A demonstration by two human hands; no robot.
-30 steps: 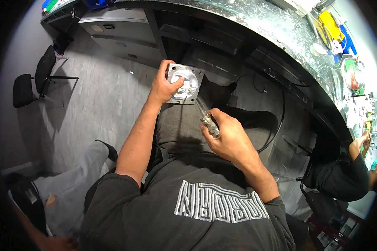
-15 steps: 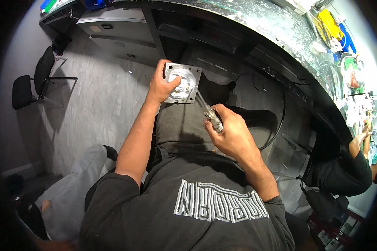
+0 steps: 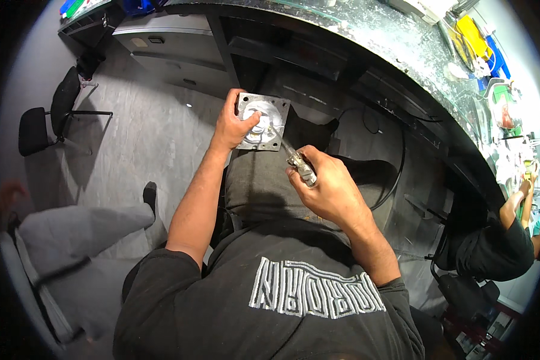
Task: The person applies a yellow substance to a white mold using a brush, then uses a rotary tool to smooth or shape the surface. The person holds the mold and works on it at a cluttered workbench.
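Note:
My left hand [image 3: 231, 123] grips the left edge of a square metal plate [image 3: 272, 110], its thumb lying over the face. The plate has holes at its corners and a shiny round recess in the middle. It is held up above my lap, face toward me. My right hand [image 3: 330, 183] is closed around the clear, mottled handle of a screwdriver [image 3: 302, 168]. Its thin shaft slants up to the left, and the tip reaches the plate's recess near the lower right. Whether the tip presses on the metal is hard to tell.
A dark workbench [image 3: 366, 45] with a speckled top curves overhead to the right. Grey drawers [image 3: 174, 48] stand at the far left, a black chair [image 3: 63, 108] beyond. A seated person's grey-trousered leg [image 3: 90, 225] is at lower left; another person [image 3: 492, 246] works at right.
The screwdriver and my right hand have shifted slightly up and left, its tip further over the plate. At lower left, the person in grey trousers has moved a leg into fuller view.

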